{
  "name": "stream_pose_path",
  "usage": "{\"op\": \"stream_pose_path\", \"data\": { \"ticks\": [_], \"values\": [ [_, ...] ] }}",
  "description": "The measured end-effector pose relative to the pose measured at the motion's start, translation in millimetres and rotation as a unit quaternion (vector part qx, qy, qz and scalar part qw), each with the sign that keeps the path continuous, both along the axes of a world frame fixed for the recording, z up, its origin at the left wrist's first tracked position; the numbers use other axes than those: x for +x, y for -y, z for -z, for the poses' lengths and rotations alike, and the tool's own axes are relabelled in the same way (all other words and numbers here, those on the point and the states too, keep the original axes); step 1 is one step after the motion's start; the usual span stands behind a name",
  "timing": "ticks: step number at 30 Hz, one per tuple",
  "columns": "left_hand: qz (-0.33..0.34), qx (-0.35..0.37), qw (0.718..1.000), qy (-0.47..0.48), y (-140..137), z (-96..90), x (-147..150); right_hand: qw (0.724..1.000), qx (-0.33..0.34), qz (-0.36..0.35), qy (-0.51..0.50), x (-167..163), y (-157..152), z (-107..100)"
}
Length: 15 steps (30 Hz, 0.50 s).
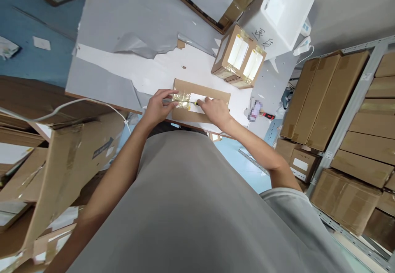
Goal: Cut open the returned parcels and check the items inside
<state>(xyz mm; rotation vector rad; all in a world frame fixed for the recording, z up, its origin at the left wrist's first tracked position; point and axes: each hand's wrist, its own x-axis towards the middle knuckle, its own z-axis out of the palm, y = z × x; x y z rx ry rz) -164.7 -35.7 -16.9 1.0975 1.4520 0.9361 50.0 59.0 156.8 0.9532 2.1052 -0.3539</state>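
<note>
A flat brown cardboard box lies at the table's near edge, with shiny clear tape over its left end and a white label on top. In my right hand is a small box cutter with a bit of yellow on it, mostly covered by the fingers. Its thin tip points left along the box's taped middle. My left hand rests at the box's left end, thumb and fingers apart and touching the tape.
Two small taped boxes stand behind on the table, beside a white bin. A red-and-black handled tool lies to the right. Shelves of cartons rise at the right; a large open carton stands at the left.
</note>
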Motion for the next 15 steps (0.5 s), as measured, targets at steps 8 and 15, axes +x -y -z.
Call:
{"op": "stream_pose_path", "data": {
  "ticks": [8,15],
  "values": [
    [-0.034,-0.029,0.998,-0.036,2.6,-7.6,4.4,0.992,0.033,0.080,0.096,124.1,2.2,-13.6],
    [-0.037,-0.056,0.995,-0.073,0.8,-13.7,2.8,0.993,0.049,0.104,0.018,166.0,6.4,23.4]
  ]
}}
